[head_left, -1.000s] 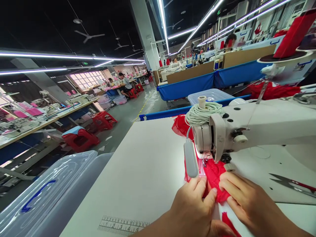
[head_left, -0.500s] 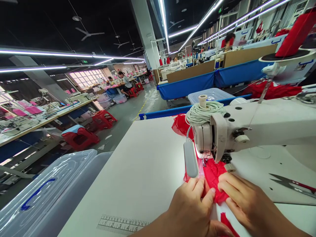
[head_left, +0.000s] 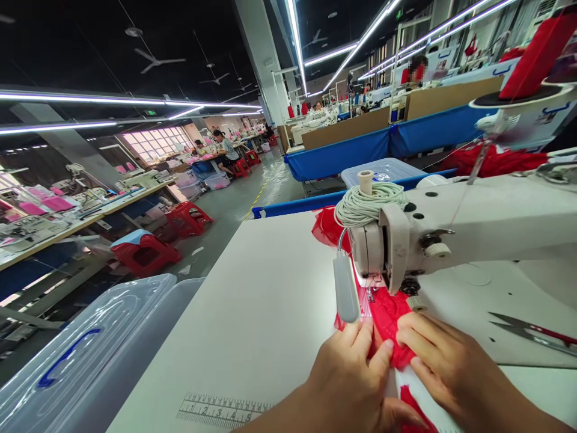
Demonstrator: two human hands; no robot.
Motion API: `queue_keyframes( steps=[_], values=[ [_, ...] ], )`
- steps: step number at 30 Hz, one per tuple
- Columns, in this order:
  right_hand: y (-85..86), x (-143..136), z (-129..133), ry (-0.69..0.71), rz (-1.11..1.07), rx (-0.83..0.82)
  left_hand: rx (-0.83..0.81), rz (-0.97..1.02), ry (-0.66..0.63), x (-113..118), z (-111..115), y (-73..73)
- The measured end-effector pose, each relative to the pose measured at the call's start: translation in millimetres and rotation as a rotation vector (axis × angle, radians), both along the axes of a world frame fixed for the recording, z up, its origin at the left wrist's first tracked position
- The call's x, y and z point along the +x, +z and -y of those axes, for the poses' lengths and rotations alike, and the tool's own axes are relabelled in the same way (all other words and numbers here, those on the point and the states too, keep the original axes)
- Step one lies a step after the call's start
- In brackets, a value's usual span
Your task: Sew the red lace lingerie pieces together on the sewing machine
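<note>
2 hands, left and right, nearly closed, pinch red fabric.

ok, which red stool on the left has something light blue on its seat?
The nearest stool, just behind the clear box; the next stool shows only red.

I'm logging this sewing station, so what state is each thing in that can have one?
Left hand: fingertips on the fabric.
Right hand: fingers curled at the fabric's edge.
Red fabric: gathered, partly under the sewing machine head.
Thread snips: blades apart, lying down.
Pale green cord: coiled.
Clear plastic bin: lid on.
Ceiling tube lights: lit.
Sewing machine: threaded; running or stopped, cannot tell.
</note>
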State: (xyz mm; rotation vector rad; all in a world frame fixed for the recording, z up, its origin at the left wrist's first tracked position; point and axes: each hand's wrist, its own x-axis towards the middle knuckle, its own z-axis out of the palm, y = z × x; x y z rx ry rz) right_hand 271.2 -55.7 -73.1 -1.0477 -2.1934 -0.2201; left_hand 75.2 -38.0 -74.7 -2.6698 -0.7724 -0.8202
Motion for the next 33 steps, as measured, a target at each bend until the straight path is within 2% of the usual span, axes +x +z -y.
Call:
queue_keyframes(
  steps=[12,17,29,33],
  values=[
    [-2.6,2,-5,-0.053,0.021,0.05,-0.058,0.019,0.007,1,-1,11.7],
    [-6.3,2,-7,-0.082,0.019,0.021,-0.085,0.005,0.012,1,-3,14.8],
    [-14.9,2,-12,-0.113,0.01,0.003,-0.114,-0.076,0.056,-1,-8,15.5],
    [-15.0,4,-14,-0.102,0.039,0.031,-0.078,-0.095,0.071,-1,-7,13.5]
  ],
)
